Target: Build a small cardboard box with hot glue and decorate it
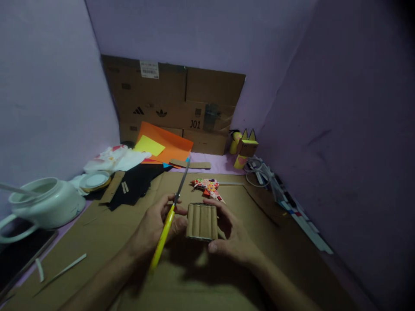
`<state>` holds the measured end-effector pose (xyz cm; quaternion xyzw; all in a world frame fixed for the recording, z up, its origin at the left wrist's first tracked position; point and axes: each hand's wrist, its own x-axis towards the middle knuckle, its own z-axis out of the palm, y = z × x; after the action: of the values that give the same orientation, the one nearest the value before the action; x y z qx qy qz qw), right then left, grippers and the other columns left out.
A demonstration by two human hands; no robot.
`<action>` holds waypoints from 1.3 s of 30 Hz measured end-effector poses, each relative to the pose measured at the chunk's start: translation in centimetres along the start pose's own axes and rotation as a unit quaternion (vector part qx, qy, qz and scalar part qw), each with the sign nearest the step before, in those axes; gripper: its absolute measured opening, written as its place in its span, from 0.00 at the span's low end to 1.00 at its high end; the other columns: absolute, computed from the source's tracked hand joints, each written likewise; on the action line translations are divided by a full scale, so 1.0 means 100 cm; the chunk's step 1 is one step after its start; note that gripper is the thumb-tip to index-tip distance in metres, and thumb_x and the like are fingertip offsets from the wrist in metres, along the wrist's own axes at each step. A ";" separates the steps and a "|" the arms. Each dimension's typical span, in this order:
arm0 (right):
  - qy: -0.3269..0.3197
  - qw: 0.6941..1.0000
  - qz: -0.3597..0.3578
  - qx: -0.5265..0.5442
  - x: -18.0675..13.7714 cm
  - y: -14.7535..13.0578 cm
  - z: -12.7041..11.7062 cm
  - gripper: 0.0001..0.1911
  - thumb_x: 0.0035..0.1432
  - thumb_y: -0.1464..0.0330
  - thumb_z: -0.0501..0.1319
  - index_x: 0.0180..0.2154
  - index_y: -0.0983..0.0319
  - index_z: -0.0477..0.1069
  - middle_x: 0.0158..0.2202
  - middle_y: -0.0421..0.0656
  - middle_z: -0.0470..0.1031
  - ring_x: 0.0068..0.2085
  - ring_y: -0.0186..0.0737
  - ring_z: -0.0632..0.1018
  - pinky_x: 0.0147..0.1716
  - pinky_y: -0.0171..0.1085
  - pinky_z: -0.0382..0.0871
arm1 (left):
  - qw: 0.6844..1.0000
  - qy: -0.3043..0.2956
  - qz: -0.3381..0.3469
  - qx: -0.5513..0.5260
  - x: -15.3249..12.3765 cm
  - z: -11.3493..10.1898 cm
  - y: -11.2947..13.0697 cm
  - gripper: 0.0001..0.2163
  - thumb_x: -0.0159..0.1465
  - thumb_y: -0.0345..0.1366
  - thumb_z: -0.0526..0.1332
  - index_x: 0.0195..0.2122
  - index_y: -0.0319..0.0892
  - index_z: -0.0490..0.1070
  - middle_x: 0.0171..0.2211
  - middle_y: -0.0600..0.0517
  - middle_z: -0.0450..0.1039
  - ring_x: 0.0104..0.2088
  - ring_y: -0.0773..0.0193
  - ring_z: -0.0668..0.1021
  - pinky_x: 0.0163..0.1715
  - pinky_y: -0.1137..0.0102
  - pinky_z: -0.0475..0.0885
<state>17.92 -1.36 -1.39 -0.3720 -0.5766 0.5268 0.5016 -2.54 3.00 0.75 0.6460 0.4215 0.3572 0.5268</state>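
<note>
Over a flat, creased cardboard sheet (103, 229), to the right of a rounded, smooth white pot (61, 207) with a pale utensil (19, 188) leaning in it, the left hand (155, 222) grips slim yellow-handled scissors (164, 237) and touches the squarish, ridged cardboard block (202, 222) that the right hand (235, 235) clasps between thumb and fingers.

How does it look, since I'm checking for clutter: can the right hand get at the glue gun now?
Probably yes: the glue gun lies just beyond the right hand, with nothing visible between them. That hand holds the cardboard piece, though, so would likely need to release it.
</note>
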 end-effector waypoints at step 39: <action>0.132 0.965 0.022 0.224 0.013 -0.004 -0.012 0.40 0.31 0.64 0.71 0.50 0.56 0.63 0.45 0.47 0.75 0.45 0.56 0.76 0.43 0.49 0.70 | 0.866 0.040 0.209 0.452 -0.015 0.019 -0.039 0.24 0.61 0.29 0.51 0.59 0.46 0.53 0.54 0.43 0.66 0.55 0.51 0.68 0.53 0.58 0.66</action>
<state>18.84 0.10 -0.84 -0.3292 -0.3646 0.5998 0.6316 -2.02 1.20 -3.44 0.8716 0.4123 0.2548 0.0734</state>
